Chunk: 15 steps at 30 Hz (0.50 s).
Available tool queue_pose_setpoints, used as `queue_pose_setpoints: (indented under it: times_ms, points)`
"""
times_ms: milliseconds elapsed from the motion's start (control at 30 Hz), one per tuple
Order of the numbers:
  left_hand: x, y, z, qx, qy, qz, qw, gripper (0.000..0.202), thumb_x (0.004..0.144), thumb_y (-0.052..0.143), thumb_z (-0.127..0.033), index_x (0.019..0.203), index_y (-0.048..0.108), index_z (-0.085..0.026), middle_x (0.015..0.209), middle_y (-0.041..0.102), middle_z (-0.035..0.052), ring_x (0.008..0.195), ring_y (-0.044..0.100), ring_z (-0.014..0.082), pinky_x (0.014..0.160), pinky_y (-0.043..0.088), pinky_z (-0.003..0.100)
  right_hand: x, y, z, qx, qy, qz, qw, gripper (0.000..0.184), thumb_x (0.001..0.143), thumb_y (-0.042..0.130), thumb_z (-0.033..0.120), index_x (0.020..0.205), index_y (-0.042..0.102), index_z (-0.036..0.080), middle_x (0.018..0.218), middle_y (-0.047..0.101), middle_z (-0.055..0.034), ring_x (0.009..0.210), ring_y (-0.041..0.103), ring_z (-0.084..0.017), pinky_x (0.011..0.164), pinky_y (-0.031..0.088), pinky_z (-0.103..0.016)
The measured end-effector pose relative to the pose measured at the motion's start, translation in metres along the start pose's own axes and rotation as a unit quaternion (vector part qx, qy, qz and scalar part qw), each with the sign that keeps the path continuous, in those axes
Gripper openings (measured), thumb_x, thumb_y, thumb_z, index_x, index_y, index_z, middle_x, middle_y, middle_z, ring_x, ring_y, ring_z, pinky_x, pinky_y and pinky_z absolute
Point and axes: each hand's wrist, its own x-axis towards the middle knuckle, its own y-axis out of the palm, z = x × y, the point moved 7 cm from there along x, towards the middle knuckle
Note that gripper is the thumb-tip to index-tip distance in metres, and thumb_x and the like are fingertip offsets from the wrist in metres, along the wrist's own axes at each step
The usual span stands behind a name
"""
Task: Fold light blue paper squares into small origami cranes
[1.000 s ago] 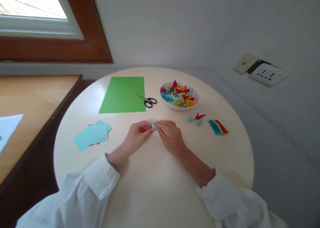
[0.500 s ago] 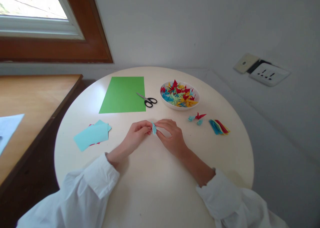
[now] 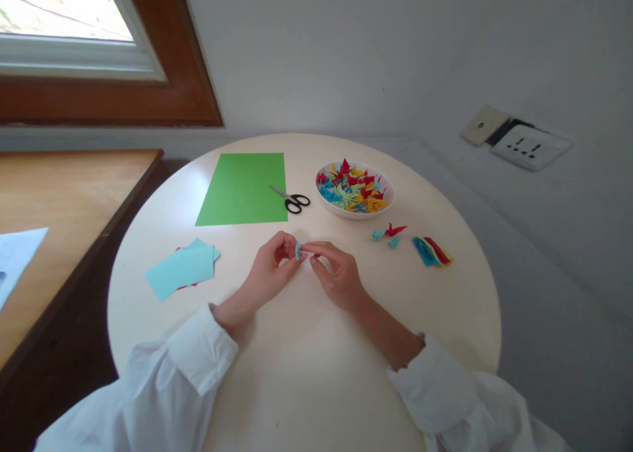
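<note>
A small folded piece of light blue paper (image 3: 297, 250) sits between my two hands over the middle of the round cream table (image 3: 297, 366). My left hand (image 3: 270, 270) pinches it from the left with curled fingers. From the right, my right hand (image 3: 332, 272) pinches the same piece with thumb and forefinger. Both wrists rest low over the tabletop. Most of the paper is hidden by my fingertips.
A green sheet (image 3: 244, 188) and black-handled scissors (image 3: 293, 200) lie at the back. A white bowl (image 3: 354, 191) holds several coloured folded papers. Small folded pieces (image 3: 390, 234) and a stack of coloured strips (image 3: 432, 251) lie right; light blue sheets (image 3: 182, 270) lie left. A wooden desk (image 3: 59, 201) stands at the left.
The blue piece has been turned from flat to edge-on and lifted slightly. My left fingers have curled up more and my right fingertips have drawn in to a pinch.
</note>
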Motion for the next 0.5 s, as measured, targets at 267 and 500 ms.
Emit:
queue_pose_setpoints:
  times_ms: [267, 500]
  points:
    - [0.001, -0.004, -0.002, 0.041, 0.026, -0.017, 0.999, 0.006, 0.076, 0.055, -0.021, 0.078, 0.051, -0.017, 0.073, 0.054, -0.0006, 0.064, 0.049, 0.0095, 0.058, 0.038, 0.020, -0.002, 0.001, -0.010, 0.085, 0.062, -0.030, 0.994, 0.027, 0.076, 0.055, 0.020, 0.103, 0.061, 0.021, 0.096, 0.068, -0.0051, 0.090, 0.063, -0.017, 0.078, 0.050, -0.030]
    - [0.000, -0.005, -0.004, 0.062, 0.042, -0.024, 0.997, 0.004, 0.073, 0.055, -0.019, 0.073, 0.057, -0.015, 0.067, 0.058, 0.0005, 0.061, 0.051, 0.0097, 0.058, 0.042, 0.020, 0.000, 0.001, -0.013, 0.063, 0.075, -0.038, 0.994, 0.015, 0.074, 0.061, 0.023, 0.087, 0.067, 0.021, 0.089, 0.069, -0.0035, 0.085, 0.063, -0.016, 0.073, 0.051, -0.028]
